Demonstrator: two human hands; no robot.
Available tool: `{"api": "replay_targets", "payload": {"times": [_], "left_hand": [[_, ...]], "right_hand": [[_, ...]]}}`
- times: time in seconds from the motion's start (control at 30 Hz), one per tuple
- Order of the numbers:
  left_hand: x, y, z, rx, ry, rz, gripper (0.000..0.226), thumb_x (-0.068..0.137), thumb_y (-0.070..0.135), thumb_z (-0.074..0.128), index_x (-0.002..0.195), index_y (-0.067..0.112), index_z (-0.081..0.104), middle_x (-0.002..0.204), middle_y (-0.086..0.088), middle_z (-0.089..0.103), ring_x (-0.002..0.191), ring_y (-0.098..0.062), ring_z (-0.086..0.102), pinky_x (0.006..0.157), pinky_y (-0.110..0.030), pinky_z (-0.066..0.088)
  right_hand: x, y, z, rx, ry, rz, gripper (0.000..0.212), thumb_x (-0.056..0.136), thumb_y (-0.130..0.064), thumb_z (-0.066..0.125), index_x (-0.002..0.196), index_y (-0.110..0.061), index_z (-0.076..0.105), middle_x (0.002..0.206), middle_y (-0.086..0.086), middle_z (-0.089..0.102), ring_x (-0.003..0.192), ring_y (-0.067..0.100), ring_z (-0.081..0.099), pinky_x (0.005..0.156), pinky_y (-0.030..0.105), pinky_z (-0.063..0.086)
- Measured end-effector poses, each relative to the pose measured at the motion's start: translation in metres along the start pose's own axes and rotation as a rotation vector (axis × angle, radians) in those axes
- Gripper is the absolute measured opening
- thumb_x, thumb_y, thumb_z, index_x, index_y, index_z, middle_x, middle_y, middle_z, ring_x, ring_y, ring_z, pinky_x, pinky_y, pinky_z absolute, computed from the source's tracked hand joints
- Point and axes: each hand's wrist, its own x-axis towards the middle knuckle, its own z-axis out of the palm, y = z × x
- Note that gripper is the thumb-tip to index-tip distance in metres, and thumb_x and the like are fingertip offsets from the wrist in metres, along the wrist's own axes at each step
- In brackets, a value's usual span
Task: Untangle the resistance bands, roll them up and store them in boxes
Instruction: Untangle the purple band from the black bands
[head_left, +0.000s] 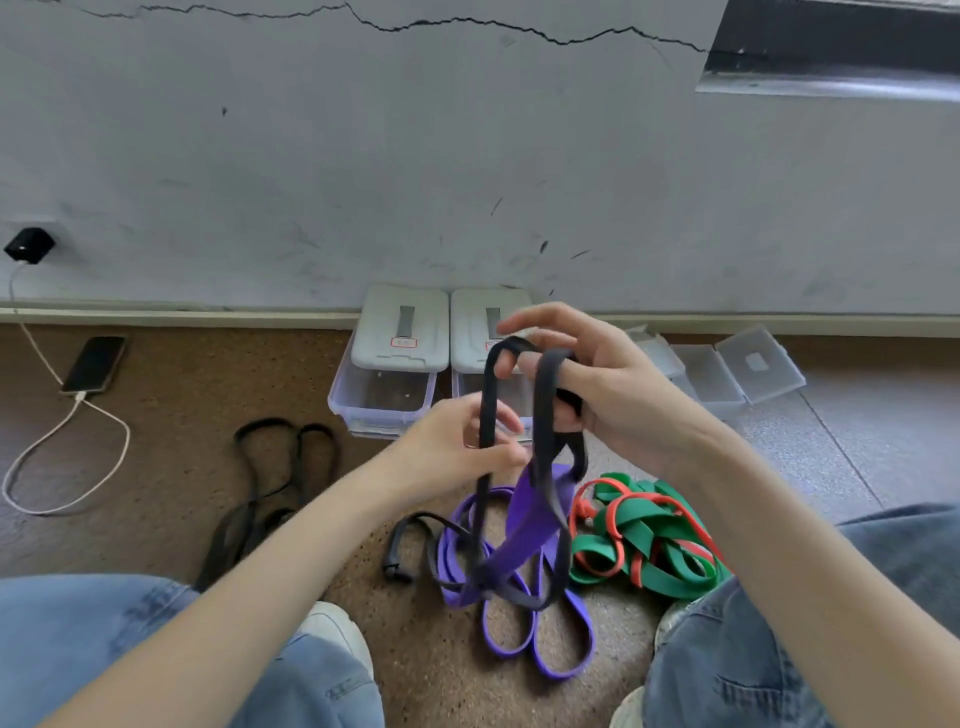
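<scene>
A thin black resistance band (487, 415) is lifted above the floor. My right hand (602, 384) has it looped over its fingers, and my left hand (457, 447) pinches one strand lower down. The black band hangs down into a wide purple band (524, 525), tangled with it, and the purple band's loops lie on the floor between my knees. To the right lies a heap of green bands (654, 540) wound with a thin red band (613, 514). Two clear storage boxes, the left box (384, 395) and the right box (514, 395), stand against the wall with grey lids.
Another black band (291, 467) lies loose on the brown floor to the left. A phone (94, 364) on a white charging cable (67, 457) lies at far left. Clear plastic lids (727, 369) sit at right by the wall. My jeans-clad knees frame the bottom.
</scene>
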Motion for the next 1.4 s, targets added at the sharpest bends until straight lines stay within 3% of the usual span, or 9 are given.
{"api": "replay_targets", "payload": {"times": [0.27,0.5,0.63,0.8,0.97,1.03,1.13,1.23,1.4], "left_hand": [[-0.012,0.009,-0.010,-0.401,-0.369,-0.038,0.037,0.082,0.023,0.059,0.119,0.019,0.060,0.120,0.000,0.066,0.118,-0.016,0.058,0.100,-0.032,0.045],[-0.011,0.020,-0.026,-0.340,-0.150,0.003,0.016,0.079,0.029,0.067,0.088,0.015,0.068,0.052,0.010,0.044,0.044,-0.001,0.039,0.054,-0.014,0.045],[-0.006,0.022,-0.054,-0.278,-0.023,0.178,0.008,0.081,0.035,0.065,0.083,0.030,0.071,0.050,0.012,0.038,0.041,-0.001,0.033,0.046,-0.014,0.038],[-0.003,-0.025,-0.040,0.298,-0.125,-0.044,0.012,0.090,0.022,0.059,0.078,0.024,0.061,0.066,0.006,0.066,0.066,-0.008,0.064,0.073,-0.028,0.050],[-0.007,-0.010,-0.053,0.304,0.093,-0.083,0.025,0.095,0.034,0.049,0.074,0.021,0.053,0.042,0.010,0.052,0.042,-0.003,0.051,0.057,-0.026,0.047],[-0.007,0.020,-0.061,0.249,0.196,0.097,0.020,0.085,0.041,0.062,0.074,0.026,0.056,0.045,0.012,0.052,0.040,-0.002,0.045,0.048,-0.020,0.043],[-0.009,0.044,-0.048,0.501,0.067,0.194,0.021,0.071,0.040,0.076,0.070,0.025,0.061,0.058,0.010,0.058,0.052,0.000,0.050,0.050,-0.012,0.038],[-0.008,0.046,-0.035,0.486,-0.003,0.207,0.017,0.073,0.028,0.075,0.069,0.030,0.059,0.064,0.012,0.058,0.058,0.005,0.052,0.054,-0.010,0.038],[-0.002,0.012,-0.045,0.443,0.076,0.141,0.022,0.076,0.012,0.069,0.071,0.029,0.055,0.073,0.006,0.062,0.068,-0.003,0.057,0.065,-0.020,0.046]], "right_hand": [[0.009,0.017,-0.008,-0.635,0.285,0.058,0.033,0.086,0.007,0.050,0.105,-0.020,0.048,0.087,-0.002,0.055,0.081,0.014,0.054,0.061,0.020,0.044],[0.011,0.029,-0.022,-1.098,0.195,0.082,0.025,0.079,0.001,0.061,0.099,-0.013,0.058,0.092,0.002,0.054,0.080,0.014,0.048,0.062,0.018,0.033],[0.004,0.021,-0.005,-0.328,-0.162,0.074,0.002,0.085,-0.014,0.063,0.085,-0.016,0.064,0.065,0.006,0.063,0.048,0.008,0.046,0.046,0.016,0.037],[0.010,0.006,-0.016,0.373,0.184,-0.183,0.015,0.092,-0.009,0.049,0.081,-0.008,0.060,0.051,-0.006,0.041,0.039,0.004,0.029,0.038,0.014,0.025],[0.006,0.021,-0.030,-0.635,0.097,0.256,0.012,0.090,-0.019,0.060,0.094,-0.008,0.065,0.082,0.002,0.068,0.076,0.017,0.061,0.075,0.037,0.052],[0.003,0.028,-0.031,-1.043,-0.027,0.562,0.057,0.081,-0.037,0.069,0.126,-0.008,0.050,0.124,0.009,0.057,0.113,0.022,0.054,0.095,0.036,0.044],[0.001,0.018,-0.014,-0.655,-0.171,0.346,0.095,0.069,-0.041,0.079,0.145,-0.026,0.024,0.148,-0.008,0.033,0.134,0.006,0.031,0.105,0.025,0.031],[0.004,0.017,-0.002,-0.506,-0.322,0.150,0.046,0.076,-0.023,0.077,0.117,-0.022,0.056,0.104,-0.012,0.066,0.100,0.001,0.059,0.087,0.024,0.047],[0.005,0.007,-0.008,-0.120,-0.073,-0.018,0.018,0.084,-0.018,0.064,0.084,0.000,0.061,0.061,-0.003,0.040,0.054,0.010,0.036,0.058,0.027,0.033]]}}
